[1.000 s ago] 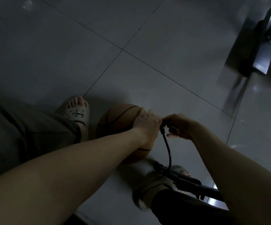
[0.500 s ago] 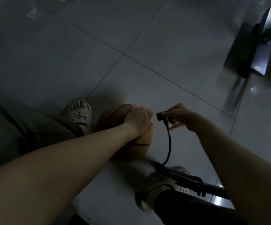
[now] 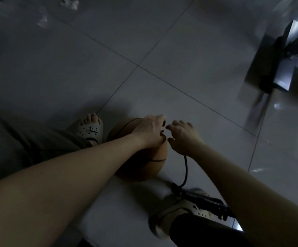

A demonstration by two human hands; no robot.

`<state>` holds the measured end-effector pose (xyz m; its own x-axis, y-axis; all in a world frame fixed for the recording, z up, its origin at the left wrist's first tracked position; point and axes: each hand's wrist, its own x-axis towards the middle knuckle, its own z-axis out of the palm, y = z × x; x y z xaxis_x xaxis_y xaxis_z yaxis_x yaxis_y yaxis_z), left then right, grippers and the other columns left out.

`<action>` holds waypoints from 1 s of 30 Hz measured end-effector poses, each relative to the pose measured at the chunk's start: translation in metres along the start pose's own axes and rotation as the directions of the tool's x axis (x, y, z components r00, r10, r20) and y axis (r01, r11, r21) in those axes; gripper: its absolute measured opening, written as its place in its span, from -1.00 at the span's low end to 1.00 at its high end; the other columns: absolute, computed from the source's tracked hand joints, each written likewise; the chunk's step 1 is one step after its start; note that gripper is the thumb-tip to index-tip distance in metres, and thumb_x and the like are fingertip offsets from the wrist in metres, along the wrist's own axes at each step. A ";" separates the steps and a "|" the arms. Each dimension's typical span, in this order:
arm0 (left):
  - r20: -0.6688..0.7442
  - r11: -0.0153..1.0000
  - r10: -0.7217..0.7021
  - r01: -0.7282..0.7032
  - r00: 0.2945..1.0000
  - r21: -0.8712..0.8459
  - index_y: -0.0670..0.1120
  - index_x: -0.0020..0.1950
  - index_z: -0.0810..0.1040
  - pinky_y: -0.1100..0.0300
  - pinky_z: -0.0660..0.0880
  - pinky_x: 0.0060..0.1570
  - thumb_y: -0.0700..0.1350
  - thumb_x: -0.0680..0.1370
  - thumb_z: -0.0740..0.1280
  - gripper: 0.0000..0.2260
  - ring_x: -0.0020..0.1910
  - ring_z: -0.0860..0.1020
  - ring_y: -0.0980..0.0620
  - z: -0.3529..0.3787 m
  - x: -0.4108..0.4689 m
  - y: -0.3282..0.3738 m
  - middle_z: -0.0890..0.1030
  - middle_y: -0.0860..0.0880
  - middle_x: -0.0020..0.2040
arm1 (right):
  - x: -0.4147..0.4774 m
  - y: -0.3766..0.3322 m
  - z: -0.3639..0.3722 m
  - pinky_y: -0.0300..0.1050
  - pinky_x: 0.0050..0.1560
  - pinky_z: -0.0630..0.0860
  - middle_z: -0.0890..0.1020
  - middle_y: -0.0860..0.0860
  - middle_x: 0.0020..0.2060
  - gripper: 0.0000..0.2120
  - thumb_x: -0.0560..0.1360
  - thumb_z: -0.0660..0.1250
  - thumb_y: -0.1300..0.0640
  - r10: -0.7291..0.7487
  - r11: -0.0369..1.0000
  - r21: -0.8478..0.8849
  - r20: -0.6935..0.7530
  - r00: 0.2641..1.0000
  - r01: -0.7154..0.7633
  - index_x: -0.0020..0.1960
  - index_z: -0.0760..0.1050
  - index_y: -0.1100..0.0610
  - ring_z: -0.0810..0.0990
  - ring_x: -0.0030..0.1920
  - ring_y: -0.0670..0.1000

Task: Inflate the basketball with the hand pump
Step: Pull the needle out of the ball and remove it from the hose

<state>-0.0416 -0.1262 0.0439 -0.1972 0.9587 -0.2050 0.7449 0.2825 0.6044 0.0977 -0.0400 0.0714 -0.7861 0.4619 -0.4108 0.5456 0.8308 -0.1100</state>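
An orange basketball (image 3: 151,163) rests on the tiled floor between my two sandalled feet. My left hand (image 3: 151,131) lies over its top with the fingers curled round it. My right hand (image 3: 183,138) hovers just right of it, fingers spread and loosely bent, the tips close to my left thumb. A small dark piece, the hose nozzle (image 3: 162,133), shows between the two hands on the ball. The black hose (image 3: 185,172) runs from under my right palm down to the black hand pump (image 3: 207,202), which lies across my right foot.
My left foot in a pale sandal (image 3: 89,130) is just left of the ball, and my right foot (image 3: 166,220) is below it. A metal furniture leg and base (image 3: 278,73) stand at the upper right. Bits of white litter (image 3: 43,21) lie far left.
My right hand has brought the nozzle back to the ball's top beside my left hand, and its pinch has loosened into spread fingers. The ball and pump stay in place.
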 end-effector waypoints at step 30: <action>0.142 0.987 0.107 -0.089 0.984 -0.132 -0.07 0.06 0.37 0.09 0.30 -0.24 -0.25 0.57 0.16 -0.88 -0.18 0.48 -0.06 -0.007 -0.004 -0.005 0.51 -0.03 -0.12 | 0.016 -0.014 0.013 -0.03 -0.28 0.64 0.59 0.22 -0.26 -0.75 0.68 0.14 0.18 0.003 0.567 0.695 0.535 0.845 -0.442 -0.04 0.50 0.30 0.64 -0.32 0.11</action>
<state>-0.0491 -0.1313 0.0468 -0.0238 0.9690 -0.2460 0.6684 0.1985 0.7168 0.0818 -0.0481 0.0549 -0.5071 0.2263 -0.8317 0.8588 0.0509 -0.5098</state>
